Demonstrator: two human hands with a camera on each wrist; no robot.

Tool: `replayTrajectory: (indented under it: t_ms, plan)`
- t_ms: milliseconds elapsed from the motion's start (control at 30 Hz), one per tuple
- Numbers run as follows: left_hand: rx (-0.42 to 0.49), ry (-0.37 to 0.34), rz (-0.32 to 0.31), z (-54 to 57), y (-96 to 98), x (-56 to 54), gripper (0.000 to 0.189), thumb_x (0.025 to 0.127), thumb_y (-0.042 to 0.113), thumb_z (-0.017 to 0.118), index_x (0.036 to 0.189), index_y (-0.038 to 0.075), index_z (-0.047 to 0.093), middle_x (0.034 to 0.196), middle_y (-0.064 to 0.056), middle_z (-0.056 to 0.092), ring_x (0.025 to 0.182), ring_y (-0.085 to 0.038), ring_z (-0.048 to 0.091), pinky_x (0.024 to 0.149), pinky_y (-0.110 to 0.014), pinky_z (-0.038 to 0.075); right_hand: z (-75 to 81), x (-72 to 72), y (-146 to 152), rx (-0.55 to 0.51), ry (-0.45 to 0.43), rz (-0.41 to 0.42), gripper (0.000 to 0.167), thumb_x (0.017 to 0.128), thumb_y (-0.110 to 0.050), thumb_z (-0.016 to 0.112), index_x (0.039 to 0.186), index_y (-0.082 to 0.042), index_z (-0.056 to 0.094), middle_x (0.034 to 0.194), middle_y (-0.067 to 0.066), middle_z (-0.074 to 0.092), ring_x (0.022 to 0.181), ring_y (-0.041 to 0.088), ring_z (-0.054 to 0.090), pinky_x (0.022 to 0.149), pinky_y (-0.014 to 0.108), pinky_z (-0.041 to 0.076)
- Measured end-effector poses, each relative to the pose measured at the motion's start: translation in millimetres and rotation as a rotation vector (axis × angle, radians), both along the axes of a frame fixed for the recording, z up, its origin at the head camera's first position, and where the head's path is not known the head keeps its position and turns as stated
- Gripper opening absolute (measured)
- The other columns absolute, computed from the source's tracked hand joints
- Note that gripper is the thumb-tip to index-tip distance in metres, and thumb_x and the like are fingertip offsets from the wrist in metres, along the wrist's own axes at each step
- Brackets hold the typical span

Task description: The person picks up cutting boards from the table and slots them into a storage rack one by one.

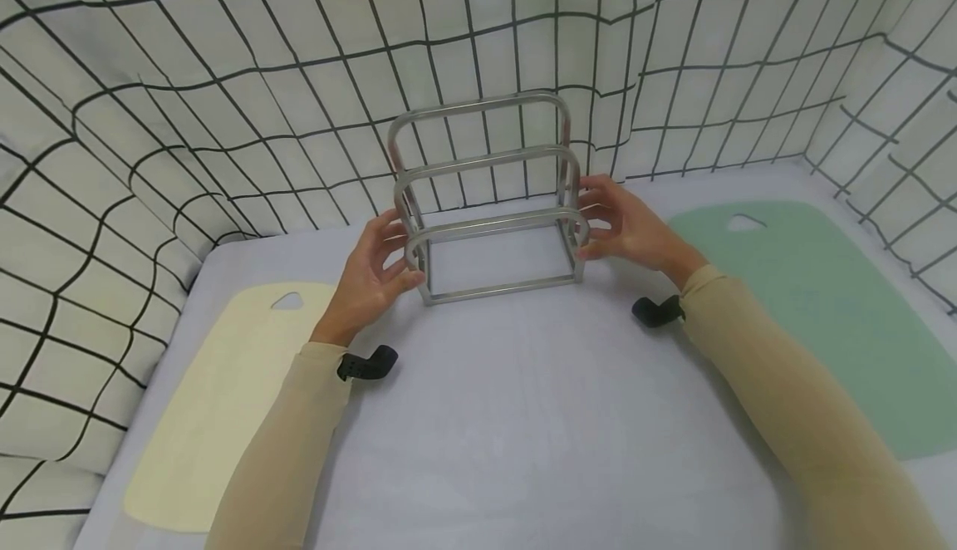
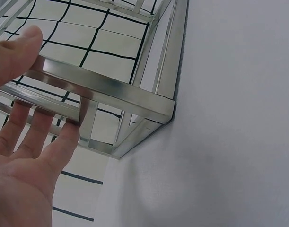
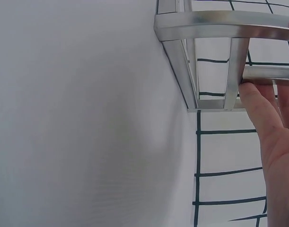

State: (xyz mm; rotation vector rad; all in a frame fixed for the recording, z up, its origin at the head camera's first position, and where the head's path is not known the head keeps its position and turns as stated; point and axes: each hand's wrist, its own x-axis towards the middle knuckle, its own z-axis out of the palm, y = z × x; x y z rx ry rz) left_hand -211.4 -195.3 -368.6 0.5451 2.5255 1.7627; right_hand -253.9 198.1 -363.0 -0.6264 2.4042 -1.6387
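A silver metal rack (image 1: 497,224) with three rounded upright frames stands on the white surface, its frames rising in height toward the back. My left hand (image 1: 366,277) holds its left side, thumb at the front frame and fingers on the bars behind. In the left wrist view, the thumb lies over a flat bar (image 2: 106,90) and several fingertips touch the bar behind it. On the opposite side my right hand (image 1: 631,230) grips the rack likewise. The right wrist view shows fingers (image 3: 258,106) against a rear bar; that thumb is mostly cut off there.
A cream cutting board (image 1: 217,400) lies flat at the left, partly under the left forearm. To the right lies a green cutting board (image 1: 815,301), partly covered by the right forearm. White cloth with a black grid (image 1: 299,93) walls the back and sides, close behind the rack.
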Motion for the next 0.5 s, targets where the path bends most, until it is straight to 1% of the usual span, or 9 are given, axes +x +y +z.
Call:
replayTrajectory:
  t_ms: [200, 367, 500]
  plan:
    - [-0.013, -0.014, 0.006, 2.1, 0.2, 2.7, 0.09, 0.09, -0.004, 0.072, 0.162, 0.022, 0.025, 0.16, -0.012, 0.039, 0.153, -0.026, 0.039, 0.125, -0.046, 0.036, 2.4, 2.8, -0.6, 0.001, 0.005, 0.004, 0.091, 0.079, 0.006, 0.079, 0.155, -0.012, 0.033, 0.147, 0.015, 0.048, 0.141, 0.035, 0.051, 0.121, 0.055, 0.041]
    - [-0.039, -0.036, 0.013, 2.5, -0.3, 3.9, 0.089, 0.092, -0.002, 0.071, 0.163, 0.025, 0.024, 0.163, -0.01, 0.037, 0.156, -0.027, 0.035, 0.126, -0.049, 0.034, 4.2, 6.0, -0.5, 0.015, -0.003, -0.001, 0.09, 0.08, 0.004, 0.079, 0.155, -0.016, 0.034, 0.149, 0.014, 0.048, 0.143, 0.034, 0.05, 0.123, 0.055, 0.039]
    - [-0.06, -0.017, 0.019, 3.5, -2.3, 7.1, 0.089, 0.092, 0.001, 0.073, 0.163, 0.027, 0.025, 0.162, -0.011, 0.038, 0.155, -0.03, 0.037, 0.126, -0.051, 0.035, 6.5, 7.5, 0.2, 0.032, -0.017, 0.005, 0.092, 0.081, 0.001, 0.082, 0.156, -0.02, 0.033, 0.151, 0.012, 0.046, 0.145, 0.034, 0.047, 0.123, 0.054, 0.039]
